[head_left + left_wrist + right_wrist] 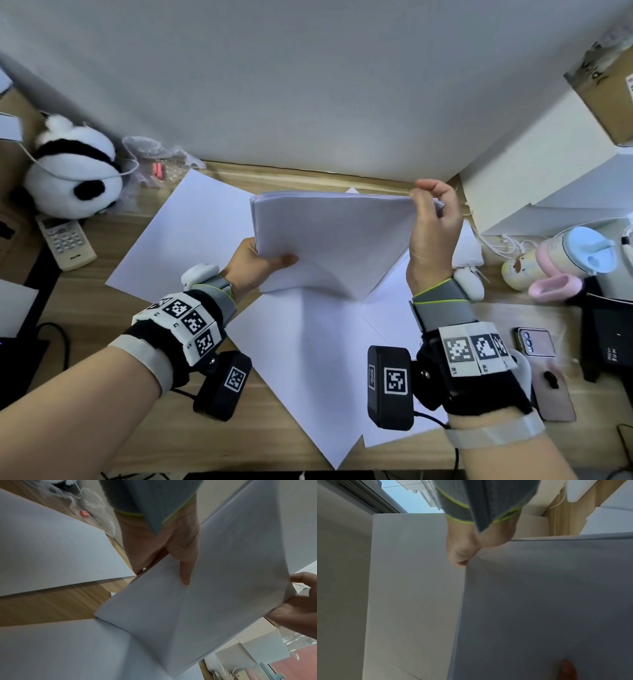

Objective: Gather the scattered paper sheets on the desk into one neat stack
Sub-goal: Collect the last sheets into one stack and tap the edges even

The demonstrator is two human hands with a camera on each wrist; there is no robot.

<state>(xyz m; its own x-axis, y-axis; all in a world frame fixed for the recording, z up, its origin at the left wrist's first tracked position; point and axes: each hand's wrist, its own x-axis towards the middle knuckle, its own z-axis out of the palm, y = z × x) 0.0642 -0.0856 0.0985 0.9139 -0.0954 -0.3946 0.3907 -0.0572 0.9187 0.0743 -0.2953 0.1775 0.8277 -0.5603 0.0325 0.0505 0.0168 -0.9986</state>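
Paper stack [329, 236] held up over bench [102, 308] centre, lower corner touching a loose sheet. Left hand [260, 263] clamps its 9 o'clock edge, thumb on top; right hand [433, 222] pinches the 3 o'clock corner, fingers curled. Loose sheets remain flat: one at 10 o'clock [185, 233], a big one at 6 o'clock [308, 370], more under the right wrist. Paper looks light, floppy and slippery, sags mid-span; best gripped at opposite edges. Crowded sides: panda toy [72, 174] and remote [66, 241] at 9 o'clock, cup [561, 253] and phone [548, 373] at 3 o'clock. Open room at centre only.
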